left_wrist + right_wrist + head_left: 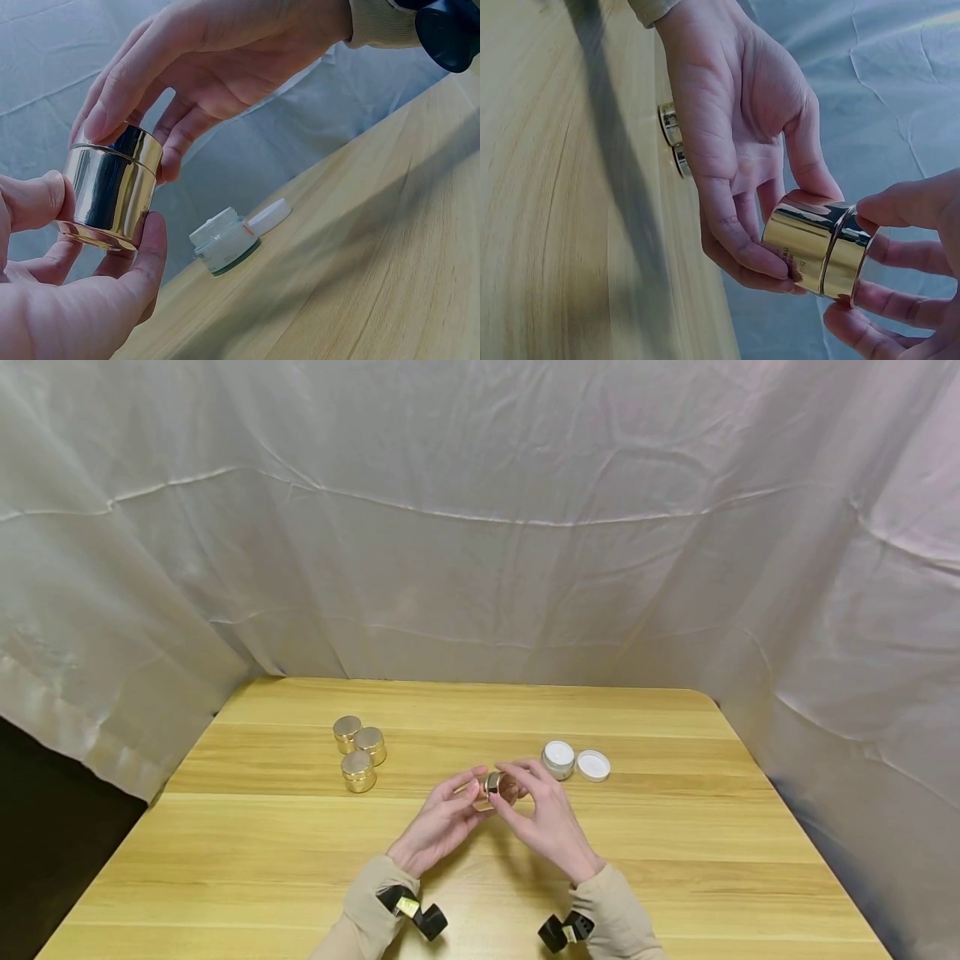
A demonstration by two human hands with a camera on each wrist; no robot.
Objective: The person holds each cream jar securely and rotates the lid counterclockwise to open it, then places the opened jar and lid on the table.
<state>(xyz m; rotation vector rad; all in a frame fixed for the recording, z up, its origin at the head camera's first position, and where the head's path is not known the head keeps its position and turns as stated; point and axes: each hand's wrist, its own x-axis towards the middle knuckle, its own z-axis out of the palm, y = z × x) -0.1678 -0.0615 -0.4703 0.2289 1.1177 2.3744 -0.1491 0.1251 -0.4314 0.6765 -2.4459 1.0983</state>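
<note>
Gold, mirror-polished cylindrical jar (112, 191), seamed near its lid end: held above the table (720, 860), between left and right edges. Left hand (435, 833) curls round its body; right hand (551, 818) pinches the lid end. Hazard: slick metal could slip from fingertips; right knuckles could knock the uncapped white jar (558, 760) just beyond. Three squat gold jars (358, 770), matte-topped: nearer left edge.
</note>
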